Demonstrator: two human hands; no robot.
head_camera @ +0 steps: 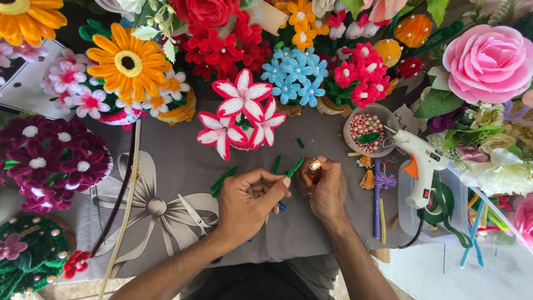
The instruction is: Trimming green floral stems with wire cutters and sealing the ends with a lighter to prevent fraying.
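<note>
Two hands point(250, 200), one glue gun point(419, 158), one scissors point(191, 214), one bead bowl point(366, 130), one lit lighter point(315, 166).

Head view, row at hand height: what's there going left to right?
dark maroon flower cluster → scissors → loose green stem pieces → left hand holding a green stem → right hand with a lit lighter → purple stick → white glue gun

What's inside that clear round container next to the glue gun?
The clear container, left of the white glue gun, holds a heap of small pink pearl-like beads with a green piece lying on top. Anything beneath the beads is covered and cannot be seen.
</note>
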